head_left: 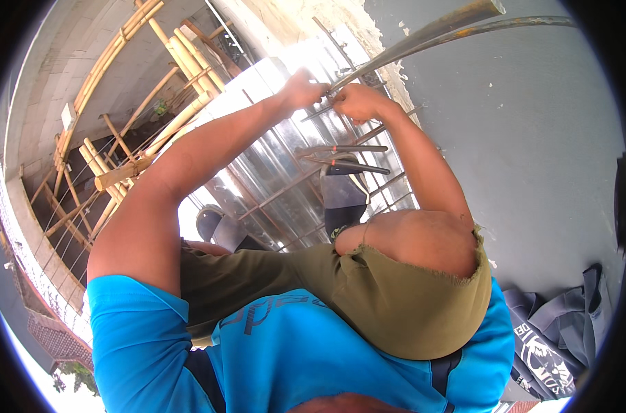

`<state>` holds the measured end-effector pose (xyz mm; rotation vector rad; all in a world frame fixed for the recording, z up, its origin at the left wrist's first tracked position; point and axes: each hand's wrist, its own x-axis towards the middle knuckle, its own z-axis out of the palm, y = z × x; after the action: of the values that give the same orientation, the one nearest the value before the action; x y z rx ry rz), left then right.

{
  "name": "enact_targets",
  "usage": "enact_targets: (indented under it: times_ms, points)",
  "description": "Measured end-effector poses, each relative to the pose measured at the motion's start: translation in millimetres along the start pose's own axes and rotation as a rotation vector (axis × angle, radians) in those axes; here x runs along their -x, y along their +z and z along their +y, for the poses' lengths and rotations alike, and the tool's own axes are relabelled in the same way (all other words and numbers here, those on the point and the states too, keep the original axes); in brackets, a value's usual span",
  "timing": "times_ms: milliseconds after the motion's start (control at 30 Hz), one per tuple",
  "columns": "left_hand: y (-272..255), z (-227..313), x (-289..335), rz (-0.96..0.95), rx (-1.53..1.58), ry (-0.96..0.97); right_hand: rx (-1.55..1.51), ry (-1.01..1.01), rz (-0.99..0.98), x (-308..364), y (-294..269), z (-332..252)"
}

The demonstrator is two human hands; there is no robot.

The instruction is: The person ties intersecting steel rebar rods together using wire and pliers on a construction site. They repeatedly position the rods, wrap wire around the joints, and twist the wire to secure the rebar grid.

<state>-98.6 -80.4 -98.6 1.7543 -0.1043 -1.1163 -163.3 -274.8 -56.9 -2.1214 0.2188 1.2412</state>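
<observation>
My left hand [305, 91] and my right hand [361, 103] are close together at the far side of a grid of thin steel reinforcing bars [285, 186]. Both have their fingers closed at a spot where bars meet; whatever is pinched there is too small to make out. Two long bars [440, 40] slant up to the right from just beside my right hand. Below the hands, pincers [354, 158] with dark handles lie spread on the grid, near my shoe [344, 193].
Shiny corrugated metal sheeting [265, 148] lies under the grid. Bamboo scaffolding [131, 168] stands over a drop at the left. A grey wall [512, 151] rises at the right, with dark printed cloth [554, 330] near its lower end.
</observation>
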Motion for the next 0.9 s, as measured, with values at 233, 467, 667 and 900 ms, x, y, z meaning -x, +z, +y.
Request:
enact_targets:
  times_ms: [233,467,667,900]
  points:
    - [0,-5,-1,0.056,0.078,-0.021,0.229,-0.087,0.577,25,52,-5]
    - [5,-13,1,0.100,0.050,0.074,0.234,-0.050,0.749,45,57,-20]
    - [7,-10,1,0.110,0.034,0.088,0.234,-0.013,0.638,29,52,-20]
    - [7,-8,4,0.105,-0.027,0.046,0.176,0.080,0.579,35,41,-34]
